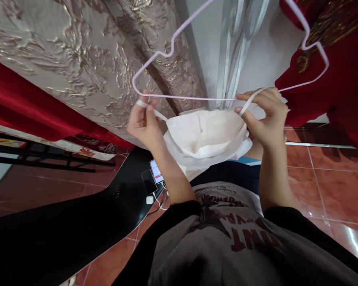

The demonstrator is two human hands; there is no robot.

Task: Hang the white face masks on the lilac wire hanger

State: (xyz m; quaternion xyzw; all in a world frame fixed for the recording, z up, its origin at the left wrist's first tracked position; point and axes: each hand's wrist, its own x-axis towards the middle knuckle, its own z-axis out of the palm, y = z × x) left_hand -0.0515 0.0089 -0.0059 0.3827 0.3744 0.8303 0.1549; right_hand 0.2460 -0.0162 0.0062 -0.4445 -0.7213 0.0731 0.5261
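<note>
A pale pink hanger [191,97] hangs at the top centre, its bottom bar running just above both hands. Below the bar a white garment [209,133] hangs bunched, with a thin white strap at each side. My left hand [144,119] is closed on the left strap, close to the bar's left corner. On the other side my right hand [264,111] pinches the right strap between thumb and fingers, its fingertips at the bar. The straps pass up by the bar; whether they loop around it I cannot tell.
Two phones [149,182] with cables and a small white case [149,199] rest on a glossy black surface [101,218] at lower left. A beige patterned curtain [86,59] hangs behind, with red fabric [340,79] at right. A black rack [47,157] stands at left.
</note>
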